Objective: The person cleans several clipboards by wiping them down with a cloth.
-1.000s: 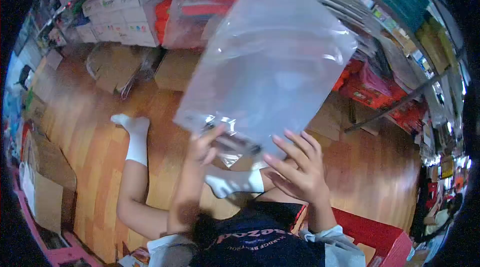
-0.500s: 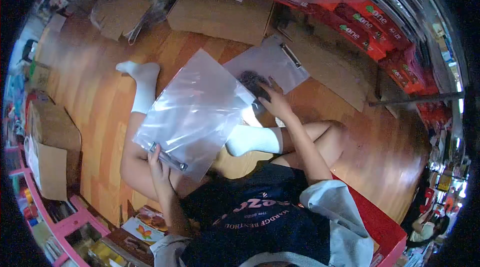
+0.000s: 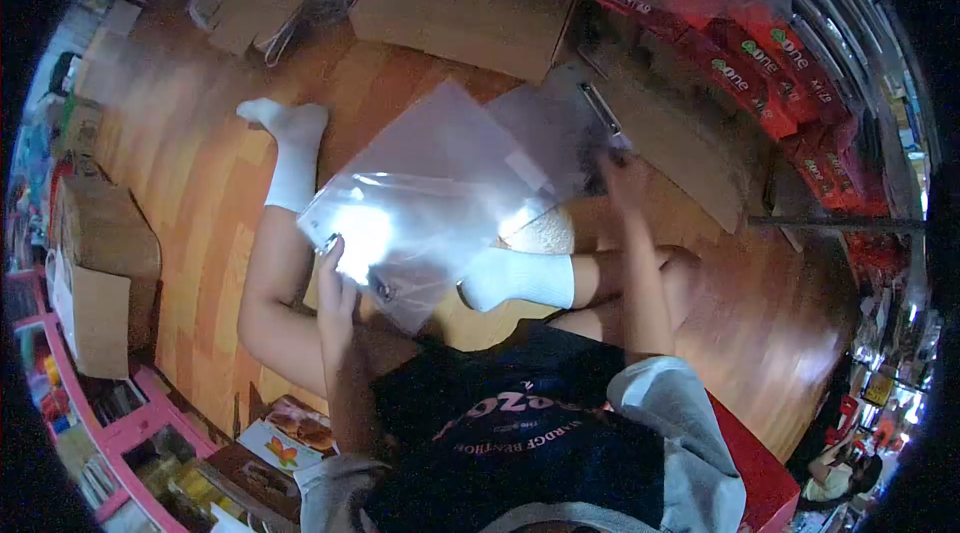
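Note:
My left hand (image 3: 336, 288) grips a clear plastic clipboard (image 3: 430, 158) at its near, clip end, thumb on top. Bright glare lies across this board, and its clip is partly hidden by the hand and the shine. Beyond and partly behind it is a second clear clipboard (image 3: 525, 113) with a metal clip (image 3: 602, 111). At the right side of that second board, near its clip, is my right hand (image 3: 625, 178), blurred by motion. A dark, soft-looking cloth (image 3: 594, 161) shows beside and under its fingers; its outline is smeared.
I sit on a wooden floor (image 3: 200, 263) with white-socked feet around the boards. Cardboard boxes (image 3: 465, 13) stand ahead, and another carton (image 3: 105, 273) is on the left. Red packages (image 3: 750, 63) line the right. A pink rack (image 3: 130, 433) is near my left side. Another person (image 3: 840, 468) appears far right.
My right hand has moved right with the dark cloth, toward the second board's clip. The held clipboard has shifted slightly right and its glare has changed.

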`<state>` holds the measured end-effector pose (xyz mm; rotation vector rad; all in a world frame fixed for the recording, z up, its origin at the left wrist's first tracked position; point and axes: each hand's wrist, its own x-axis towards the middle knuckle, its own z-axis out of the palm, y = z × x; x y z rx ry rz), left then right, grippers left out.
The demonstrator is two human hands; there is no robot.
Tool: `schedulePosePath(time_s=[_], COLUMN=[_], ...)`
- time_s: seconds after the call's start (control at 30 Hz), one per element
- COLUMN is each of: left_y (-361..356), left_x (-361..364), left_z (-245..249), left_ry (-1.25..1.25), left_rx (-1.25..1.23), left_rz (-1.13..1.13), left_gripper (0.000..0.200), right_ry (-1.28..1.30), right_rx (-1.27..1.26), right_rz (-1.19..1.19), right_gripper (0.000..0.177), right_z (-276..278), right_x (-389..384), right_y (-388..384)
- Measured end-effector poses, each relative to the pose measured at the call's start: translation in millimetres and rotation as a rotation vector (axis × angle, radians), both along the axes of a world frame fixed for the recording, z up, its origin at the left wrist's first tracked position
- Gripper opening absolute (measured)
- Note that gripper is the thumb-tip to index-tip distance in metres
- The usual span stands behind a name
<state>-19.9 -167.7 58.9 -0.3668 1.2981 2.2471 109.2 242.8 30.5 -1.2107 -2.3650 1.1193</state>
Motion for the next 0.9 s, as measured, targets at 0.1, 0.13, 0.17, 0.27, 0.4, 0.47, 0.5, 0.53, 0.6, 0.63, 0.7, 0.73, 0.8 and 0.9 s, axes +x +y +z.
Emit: schedulePosePath(time_s=[0.1, 0.13, 0.17, 0.27, 0.4, 0.47, 0.5, 0.53, 0.6, 0.63, 0.7, 0.73, 0.8, 0.9], left_y=[33, 50, 62, 104, 152, 163, 169, 167, 163, 164, 170, 175, 184, 188], left_x=[4, 8, 4, -14, -30, -47, -49, -51, -48, -43, -27, -20, -8, 3], left_z=[6, 16, 9, -39, -70, -135, -132, -128, -112, -117, -124, -121, -118, -130], left_ry=[0.017, -0.158, -0.231, -0.127, -0.191, -0.177, -0.161, -0.162, 0.640, 0.638, 0.821, 0.877, 0.981, 1.099], left_rx=[-0.102, -0.087, -0.076, -0.098, 0.086, -0.010, -0.106, -0.111, -0.929, -0.935, -1.105, -1.162, -1.484, -1.708], left_rz=[-0.124, -0.187, -0.257, -0.484, -0.487, -0.472, -0.458, -0.455, -0.557, -0.557, -0.292, -0.201, -0.428, -0.506], left_gripper=[0.031, 0.033, 0.033, 0.032, 0.032, 0.034, 0.036, 0.036, 0.052, 0.052, 0.065, 0.069, 0.080, 0.085], right_ry=[0.111, 0.107, 0.187, 0.171, 0.031, 0.006, -0.006, -0.018, 0.080, 0.081, 0.130, 0.127, 0.123, -0.118], right_rx=[0.018, 0.021, 0.068, 0.091, -0.030, -0.015, -0.009, -0.004, -0.050, -0.056, 0.041, 0.038, 0.206, 0.602], right_rz=[-0.127, -0.134, -0.147, -0.177, -0.021, -0.031, -0.035, -0.038, -0.009, -0.008, 0.033, 0.034, 0.270, 0.573], right_gripper=[0.040, 0.040, 0.041, 0.043, 0.043, 0.044, 0.044, 0.045, 0.048, 0.048, 0.048, 0.048, 0.054, 0.056], right_z=[28, 19, 6, 4, 37, 19, 20, 21, 24, 22, 17, 3, -43, -71], right_x=[25, 33, 40, 50, 39, 35, 29, 24, 11, 3, -14, -21, -33, -44], right_y=[28, 43, 55, 59, 30, 30, 25, 20, 5, -3, -20, -24, -33, -59])
